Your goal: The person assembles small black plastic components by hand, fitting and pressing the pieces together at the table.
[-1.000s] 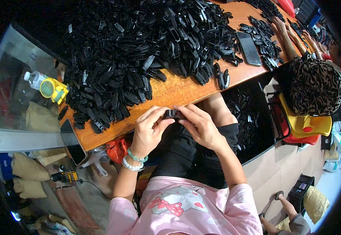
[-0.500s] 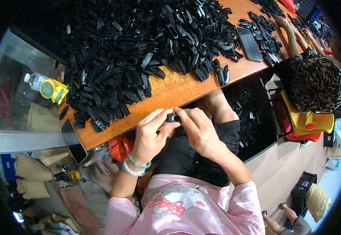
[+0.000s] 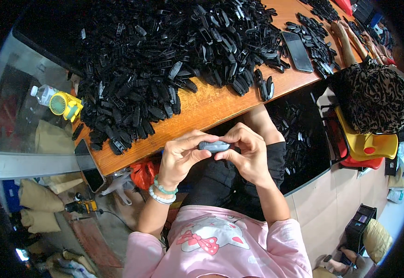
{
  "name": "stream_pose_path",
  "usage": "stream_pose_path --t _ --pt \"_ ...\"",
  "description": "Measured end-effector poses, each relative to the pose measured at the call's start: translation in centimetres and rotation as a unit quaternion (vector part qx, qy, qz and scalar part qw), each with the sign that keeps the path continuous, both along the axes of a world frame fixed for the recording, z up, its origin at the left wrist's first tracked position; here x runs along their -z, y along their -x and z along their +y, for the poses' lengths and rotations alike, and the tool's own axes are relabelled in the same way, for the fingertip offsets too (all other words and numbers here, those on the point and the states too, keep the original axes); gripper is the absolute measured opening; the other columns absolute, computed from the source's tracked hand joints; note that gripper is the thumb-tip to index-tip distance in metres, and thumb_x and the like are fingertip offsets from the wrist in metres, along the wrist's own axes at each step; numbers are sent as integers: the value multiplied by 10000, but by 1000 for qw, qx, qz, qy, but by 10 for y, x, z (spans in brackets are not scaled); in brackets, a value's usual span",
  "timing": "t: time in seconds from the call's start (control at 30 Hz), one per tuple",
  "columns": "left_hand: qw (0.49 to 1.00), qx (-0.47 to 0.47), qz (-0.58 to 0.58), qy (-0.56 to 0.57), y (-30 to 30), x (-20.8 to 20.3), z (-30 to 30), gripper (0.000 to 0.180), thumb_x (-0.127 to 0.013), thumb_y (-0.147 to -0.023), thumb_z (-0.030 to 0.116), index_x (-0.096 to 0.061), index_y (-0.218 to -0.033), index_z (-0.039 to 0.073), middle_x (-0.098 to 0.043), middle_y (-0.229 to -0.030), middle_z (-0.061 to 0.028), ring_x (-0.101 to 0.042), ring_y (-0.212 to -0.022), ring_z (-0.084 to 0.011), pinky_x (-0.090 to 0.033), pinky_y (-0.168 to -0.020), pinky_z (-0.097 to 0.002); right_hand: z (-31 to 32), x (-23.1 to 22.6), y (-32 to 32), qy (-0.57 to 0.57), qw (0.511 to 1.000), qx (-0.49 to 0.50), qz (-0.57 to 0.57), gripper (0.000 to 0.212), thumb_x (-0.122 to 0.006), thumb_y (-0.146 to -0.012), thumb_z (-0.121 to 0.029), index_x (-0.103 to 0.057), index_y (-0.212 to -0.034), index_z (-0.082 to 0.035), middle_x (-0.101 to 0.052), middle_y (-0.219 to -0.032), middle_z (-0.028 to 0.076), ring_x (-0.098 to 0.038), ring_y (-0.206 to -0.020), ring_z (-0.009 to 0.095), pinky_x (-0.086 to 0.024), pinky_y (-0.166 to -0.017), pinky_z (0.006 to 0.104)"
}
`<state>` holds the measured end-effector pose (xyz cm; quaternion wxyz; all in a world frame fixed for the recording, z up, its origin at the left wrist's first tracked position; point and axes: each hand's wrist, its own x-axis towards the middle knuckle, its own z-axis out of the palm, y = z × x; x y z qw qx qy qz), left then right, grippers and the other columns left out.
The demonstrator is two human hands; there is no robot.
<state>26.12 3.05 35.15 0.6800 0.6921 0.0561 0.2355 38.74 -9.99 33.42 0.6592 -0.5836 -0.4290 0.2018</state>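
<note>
Over my lap, just off the table's front edge, I hold a small oblong dark grey plastic part point(image 3: 214, 147) with a rounded outline. My left hand point(image 3: 180, 155) pinches its left end between thumb and forefinger; bracelets of green and white beads circle that wrist. At the other end, my right hand point(image 3: 248, 155) grips the part the same way, thumb below and forefinger above. Ahead, a large heap of similar black plastic parts point(image 3: 137, 74) covers much of the wooden table point(image 3: 195, 104). A few such parts point(image 3: 264, 86) lie apart near the front edge.
One phone point(image 3: 297, 52) lies right of the heap, another point(image 3: 89, 167) at the table's left corner. A yellow fan point(image 3: 63, 105) and a bottle point(image 3: 43, 94) stand on the left. More parts fill a dark container point(image 3: 294, 134) below. A co-worker point(image 3: 371, 97) sits at right.
My hands have drawn slightly apart and turned the part, so its broad face now shows. My right thumb has come into view below it.
</note>
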Motion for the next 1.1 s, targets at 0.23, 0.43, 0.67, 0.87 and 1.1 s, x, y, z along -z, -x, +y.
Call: stream_pose_path --t 0.23,0.43,0.67,0.87,1.1 --pt "990 12 109 -84 -14 -1 8 286 -691 -795 129 -642 -1021 -40 -631 -991 -117 -595 -891 -193 -477 -744 -297 -8 28 -5 99 995 23 24 307 -787 -651 -86 -623 -895 2 -576 -743 70 -528 -618 145 -425 -560 267" --pt "793 -232 152 -543 -79 4 67 202 -637 -783 77 -612 -950 -35 -602 -980 -157 -589 -871 -311 -495 -762 -371 -2 36 4 148 986 -27 70 354 -709 -759 -47 -573 -1081 6 -631 -820 108 -605 -713 142 -496 -651 276" --pt "652 -204 204 -701 -104 13 92 58 -554 -754 36 -574 -721 -8 -569 -812 -155 -604 -776 -259 -523 -597 -349 24 36 -17 115 986 72 -93 204 -604 -851 -5 -580 -1052 25 -592 -805 54 -570 -709 92 -474 -643 230" --pt "749 -188 162 -614 -67 11 56 74 -555 -794 83 -555 -800 9 -522 -814 -127 -581 -738 -283 -493 -573 -373 55 26 -31 109 975 140 -131 245 -583 -811 -30 -567 -1055 -12 -565 -960 207 -573 -832 413 -476 -714 426" --pt "818 -208 171 -509 -31 34 24 112 -576 -823 44 -609 -926 13 -533 -784 -148 -572 -657 -318 -460 -551 -401 85 25 -29 169 931 194 -260 285 -616 -811 -130 -568 -1088 -80 -540 -951 155 -593 -767 344 -488 -631 414"
